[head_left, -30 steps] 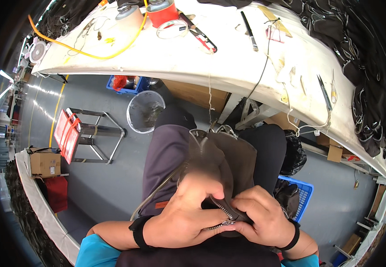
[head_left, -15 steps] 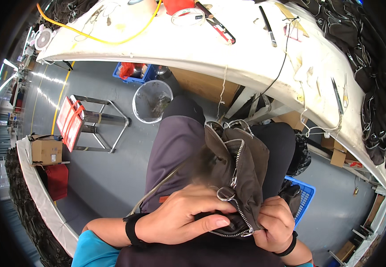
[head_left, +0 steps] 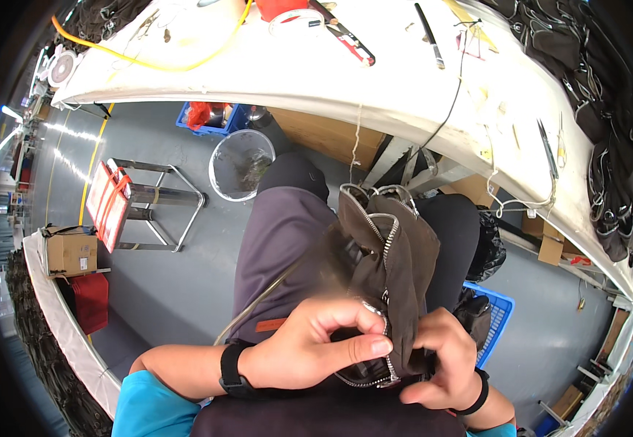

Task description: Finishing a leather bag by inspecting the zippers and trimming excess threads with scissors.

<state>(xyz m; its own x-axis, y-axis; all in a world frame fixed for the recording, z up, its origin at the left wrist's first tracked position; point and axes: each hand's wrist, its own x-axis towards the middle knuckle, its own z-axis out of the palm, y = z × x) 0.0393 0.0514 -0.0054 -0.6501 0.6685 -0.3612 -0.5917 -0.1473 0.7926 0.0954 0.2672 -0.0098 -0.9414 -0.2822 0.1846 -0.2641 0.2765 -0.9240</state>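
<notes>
A dark brown fabric bag with silver zippers lies across my lap, its zipped mouth gaping toward me. My left hand is closed on the bag's zipper edge, thumb and index finger pinching it beside a metal ring. Against the bag's right side, my right hand has bent fingers touching the fabric while its thumb stands apart below. That hand looks open; some of its fingertips are hidden. A strap trails from the bag over my left thigh. The fabric just above my left hand is blurred.
Ahead stands a white-covered table with a black-and-red cutter, a tape roll and a yellow hose. Dark bags pile at its right. A waste bin, stool and blue basket surround me.
My left hand has moved its pinch up to the zipper edge near the ring. My right hand has loosened, its thumb now away from the bag. The view has shifted slightly.
</notes>
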